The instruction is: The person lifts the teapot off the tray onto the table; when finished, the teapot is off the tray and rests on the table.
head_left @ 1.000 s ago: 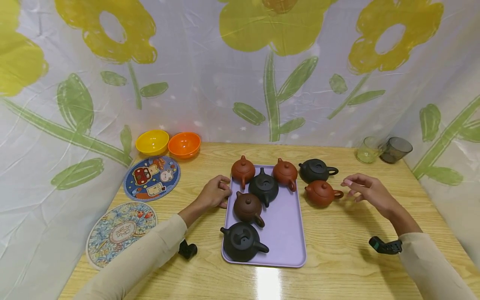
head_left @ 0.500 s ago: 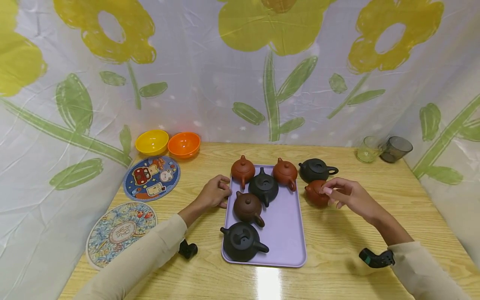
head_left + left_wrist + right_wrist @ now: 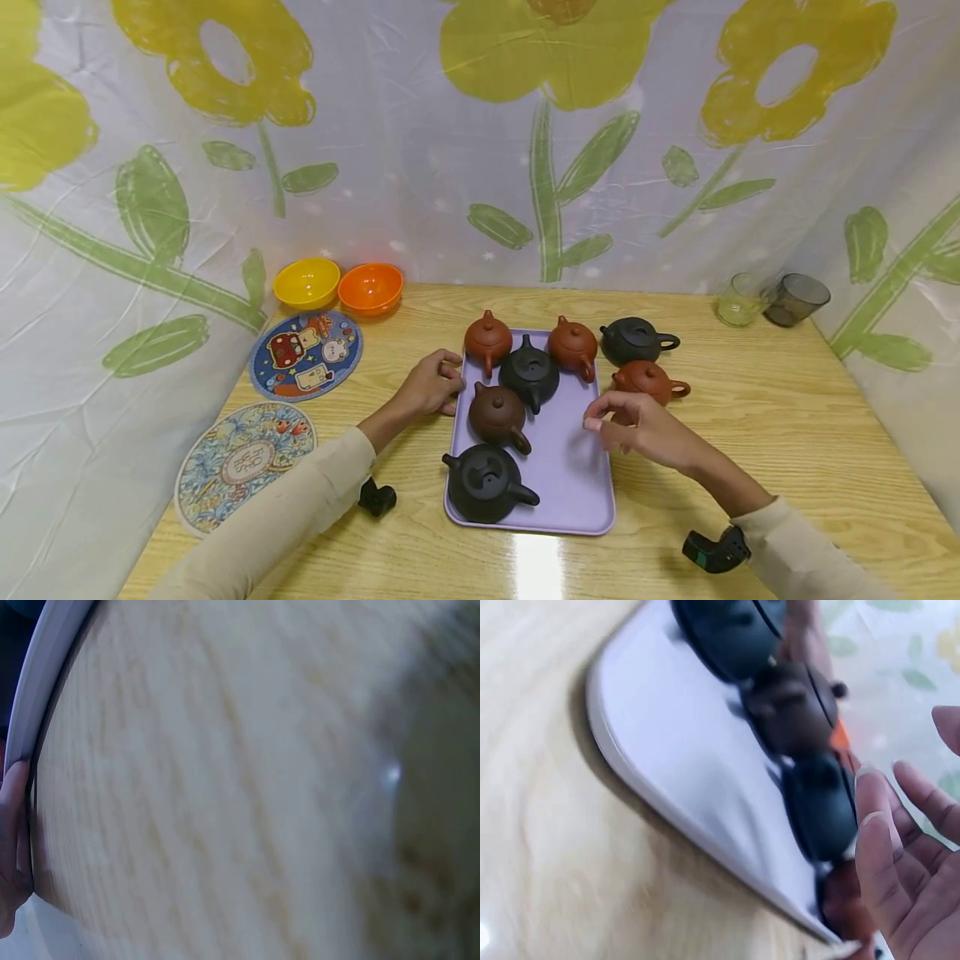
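Observation:
My left hand (image 3: 429, 385) is at the left rim of the lilac tray (image 3: 564, 492), fingertips against it; a finger (image 3: 10, 799) lies along the rim's outer side in the left wrist view. My right hand (image 3: 647, 429), loosely curled and holding nothing, hovers over the tray's right edge. On the tray stand a big black teapot (image 3: 483, 483), a dark brown teapot (image 3: 495, 414), a smaller black teapot (image 3: 528, 377) and two reddish-brown teapots, one back left (image 3: 488, 340), one back right (image 3: 572, 343). Another reddish-brown teapot (image 3: 647, 379), partly behind my right hand, stands right of the tray.
A black teapot (image 3: 633, 340) stands behind that one, right of the tray. Two glass cups (image 3: 795, 298) stand at the back right. Yellow (image 3: 306, 283) and orange (image 3: 371, 289) bowls and two round mats, one blue (image 3: 296, 379), one floral (image 3: 210, 475), occupy the left.
My right hand has moved left and toward me, from beside the reddish-brown teapot's handle, past its body, to over the tray's right edge. The left hand and teapots have stayed put.

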A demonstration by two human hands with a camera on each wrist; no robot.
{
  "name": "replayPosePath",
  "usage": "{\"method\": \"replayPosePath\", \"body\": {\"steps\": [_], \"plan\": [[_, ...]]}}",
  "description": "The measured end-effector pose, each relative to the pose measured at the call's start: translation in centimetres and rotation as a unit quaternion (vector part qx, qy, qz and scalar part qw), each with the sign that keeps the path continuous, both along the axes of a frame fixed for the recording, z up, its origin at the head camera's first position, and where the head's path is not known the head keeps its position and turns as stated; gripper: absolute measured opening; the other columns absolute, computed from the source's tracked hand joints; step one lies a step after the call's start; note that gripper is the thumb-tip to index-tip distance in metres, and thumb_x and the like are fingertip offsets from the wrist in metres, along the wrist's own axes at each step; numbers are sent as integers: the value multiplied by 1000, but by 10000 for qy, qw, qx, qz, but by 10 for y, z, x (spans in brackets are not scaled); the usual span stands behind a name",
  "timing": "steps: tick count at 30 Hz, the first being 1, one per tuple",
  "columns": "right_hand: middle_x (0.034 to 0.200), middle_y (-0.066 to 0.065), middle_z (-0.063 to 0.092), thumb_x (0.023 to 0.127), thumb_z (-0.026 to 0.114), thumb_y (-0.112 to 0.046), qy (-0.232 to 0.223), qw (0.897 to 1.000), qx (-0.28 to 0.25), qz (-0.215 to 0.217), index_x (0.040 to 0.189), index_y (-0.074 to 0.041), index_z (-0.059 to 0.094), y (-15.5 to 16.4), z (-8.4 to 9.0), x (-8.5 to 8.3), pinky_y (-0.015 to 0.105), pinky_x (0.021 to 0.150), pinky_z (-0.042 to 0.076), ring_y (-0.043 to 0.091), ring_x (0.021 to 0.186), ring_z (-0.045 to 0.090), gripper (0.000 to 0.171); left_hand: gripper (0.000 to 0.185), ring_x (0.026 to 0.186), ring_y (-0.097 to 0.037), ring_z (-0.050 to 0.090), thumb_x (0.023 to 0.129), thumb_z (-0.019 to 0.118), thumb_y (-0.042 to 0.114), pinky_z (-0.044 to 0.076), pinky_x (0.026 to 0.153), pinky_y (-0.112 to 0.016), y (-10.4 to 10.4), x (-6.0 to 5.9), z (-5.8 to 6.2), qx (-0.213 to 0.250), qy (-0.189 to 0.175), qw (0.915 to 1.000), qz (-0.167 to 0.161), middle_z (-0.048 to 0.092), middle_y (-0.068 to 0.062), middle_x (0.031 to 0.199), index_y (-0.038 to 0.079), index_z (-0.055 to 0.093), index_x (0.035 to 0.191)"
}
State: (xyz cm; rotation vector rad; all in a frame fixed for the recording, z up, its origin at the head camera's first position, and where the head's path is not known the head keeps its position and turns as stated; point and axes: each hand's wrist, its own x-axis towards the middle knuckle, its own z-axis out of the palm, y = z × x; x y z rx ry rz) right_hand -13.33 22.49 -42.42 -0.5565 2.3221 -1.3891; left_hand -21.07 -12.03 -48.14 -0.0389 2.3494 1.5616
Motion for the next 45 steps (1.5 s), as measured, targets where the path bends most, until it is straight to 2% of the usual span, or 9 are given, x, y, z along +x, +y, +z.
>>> {"method": "replayPosePath", "body": {"steps": [5, 10, 15, 22, 29, 34, 40, 45], "plan": [[95, 20, 65, 97, 64, -24, -277, 9989, -42, 366, 106, -8, 67, -19, -5, 7, 33, 54, 57, 31, 72, 65, 19, 38, 72, -17, 63, 93, 64, 0, 63, 53, -33, 0, 0, -2, -13, -4, 10000, 8, 62, -13, 101, 4, 54, 129], [91, 16, 66, 97, 64, -24, -611, 9963, -131, 591, 107, -6, 67, -34, -12, 10, 27, 53, 53, 27, 70, 64, 20, 38, 74, -17, 63, 93, 64, 0, 63, 53, -33, 0, 0, -2, -1, 29, 10000, 31, 61, -13, 100, 3, 54, 129], [94, 6, 66, 98, 64, -24, -728, 9938, -173, 817, 108, -5, 68, -44, -18, 12, 23, 55, 52, 17, 70, 63, 22, 38, 72, -17, 63, 92, 64, -1, 62, 52, -33, 1, 1, -1, 3, 36, 10000, 44, 61, -13, 100, 3, 54, 129], [94, 3, 66, 97, 65, -24, -844, 9906, -210, 1055, 104, -8, 69, -56, -28, 16, 22, 56, 53, 14, 69, 63, 18, 39, 73, -17, 62, 93, 63, 0, 62, 53, -32, 1, 0, -2, -25, 45, 10000, 51, 62, -13, 100, 4, 54, 130], [80, 2, 61, 97, 66, -26, -1039, 9880, -93, 1137, 98, -8, 71, -68, -32, 23, 17, 51, 44, 11, 62, 55, 18, 39, 74, -17, 63, 93, 64, -1, 63, 53, -33, 1, 0, -2, -32, 47, 10000, 22, 62, -13, 99, 3, 54, 130], [75, 5, 62, 98, 66, -29, -1114, 9862, -8, 1228, 93, -8, 74, -76, -35, 27, 18, 51, 44, 12, 61, 55, 23, 39, 76, -17, 63, 92, 64, 0, 63, 53, -33, 1, -1, -2, -14, 34, 10000, 37, 61, -13, 100, 4, 54, 130], [73, 14, 63, 98, 65, -29, -992, 9870, 21, 1262, 88, -3, 73, -82, -37, 30, 18, 50, 44, 11, 61, 56, 29, 40, 76, -17, 63, 92, 64, -1, 63, 54, -33, 1, -1, -2, 25, -5, 10000, 37, 61, -13, 101, 4, 54, 130], [72, 13, 62, 98, 65, -29, -1129, 9863, 51, 1198, 87, -3, 73, -83, -36, 32, 19, 49, 44, 13, 61, 57, 29, 39, 76, -18, 63, 93, 64, 0, 63, 54, -33, 0, 0, -2, 56, 8, 10000, 22, 61, -14, 101, 3, 53, 130]]}}
